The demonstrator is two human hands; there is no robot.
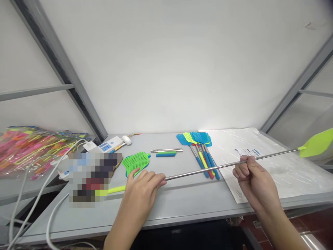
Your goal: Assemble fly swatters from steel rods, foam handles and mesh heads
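Across the view stretches a fly swatter (203, 171) with a long metal rod, a yellow-green paddle at the right end and a yellow-green handle at the left. My left hand (142, 189) is closed where the handle meets the rod. Toward the paddle end, my right hand (256, 180) pinches the rod between thumb and fingers. A green swatter head (136, 162) with a blue one beneath it lies just beyond my left hand. Behind the rod are several blue and yellow-green swatters (199, 139) in a fanned pile, their handles toward me.
Metal tubes (166, 150) and a green and a blue handle piece (165, 155) lie mid-table. A white package (249, 139) covers the right side. At left are a power strip (110, 144), a white mouse (126, 140), cables, a blurred-out patch and bagged colourful items (33, 149).
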